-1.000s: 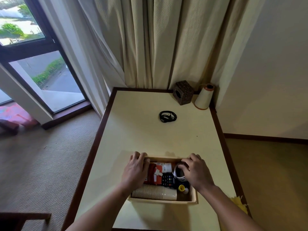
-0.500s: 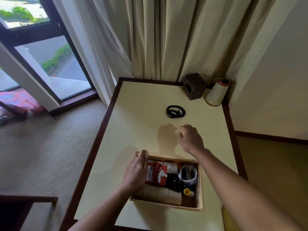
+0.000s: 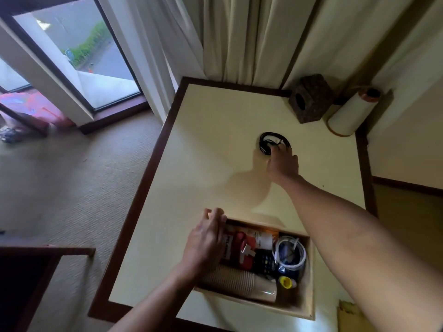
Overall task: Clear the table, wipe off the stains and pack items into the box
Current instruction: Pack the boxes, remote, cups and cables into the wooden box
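A coiled black cable (image 3: 268, 139) lies on the cream table (image 3: 215, 152), past its middle. My right hand (image 3: 282, 164) reaches over it with the fingertips curled onto the coil's near right side. The cable still rests on the tabletop. Near the front edge stands the shallow wooden box (image 3: 309, 295). It holds a stack of paper cups (image 3: 239, 281), a red pack (image 3: 242, 250), a black calculator (image 3: 263, 262), a white coiled cord (image 3: 290, 252) and a yellow-capped item (image 3: 285, 282). My left hand (image 3: 206, 240) grips the box's far left corner.
A brown woven cube (image 3: 311, 98) and a white cone-shaped roll (image 3: 350, 113) stand at the table's far right corner against the curtain. A yellow cloth (image 3: 350, 312) shows at the near right. A dark wooden chair (image 3: 36, 271) stands on the carpet to the left.
My right hand left the box, travelled forward across the table and landed on the black cable. My left hand stayed on the box's corner. The camera tilted downward.
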{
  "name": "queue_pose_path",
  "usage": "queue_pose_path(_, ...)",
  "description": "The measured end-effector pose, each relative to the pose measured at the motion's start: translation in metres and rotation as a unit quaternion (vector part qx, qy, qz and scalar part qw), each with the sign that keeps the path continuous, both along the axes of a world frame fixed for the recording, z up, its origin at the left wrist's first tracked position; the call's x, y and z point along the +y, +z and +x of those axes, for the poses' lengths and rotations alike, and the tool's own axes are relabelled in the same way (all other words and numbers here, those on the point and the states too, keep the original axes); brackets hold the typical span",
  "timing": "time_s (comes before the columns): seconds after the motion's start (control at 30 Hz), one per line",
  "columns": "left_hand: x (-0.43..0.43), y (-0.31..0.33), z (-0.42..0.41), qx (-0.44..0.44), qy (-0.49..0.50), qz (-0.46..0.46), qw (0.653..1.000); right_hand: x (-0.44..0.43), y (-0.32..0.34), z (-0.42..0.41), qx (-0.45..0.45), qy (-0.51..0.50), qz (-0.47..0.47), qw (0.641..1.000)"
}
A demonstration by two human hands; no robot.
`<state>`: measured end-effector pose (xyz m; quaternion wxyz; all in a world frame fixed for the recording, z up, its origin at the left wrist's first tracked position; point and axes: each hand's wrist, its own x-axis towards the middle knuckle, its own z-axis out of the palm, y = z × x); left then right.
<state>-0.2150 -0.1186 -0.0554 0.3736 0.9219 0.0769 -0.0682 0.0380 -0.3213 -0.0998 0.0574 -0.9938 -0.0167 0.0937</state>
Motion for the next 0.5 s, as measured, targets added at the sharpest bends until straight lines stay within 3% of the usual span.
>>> queue_pose_path(0.27, -0.001, 0.003, 0.000, 0.004, -0.001, -0.011, 1.000, -0.004, 0.005, -0.024, 0.029, -0.034, -0.007, 0.999)
queue_pose_path(0.37, -0.001, 0.009, -0.001, 0.015, -0.006, -0.021, 1.000, -0.006, 0.028, -0.046, 0.007, -0.058, 0.034, 0.998)
queue_pose_path(0.5, 0.002, 0.014, -0.002, 0.029, -0.027, -0.016, 0.999, -0.009, 0.076, -0.089, -0.026, -0.092, 0.156, 0.983)
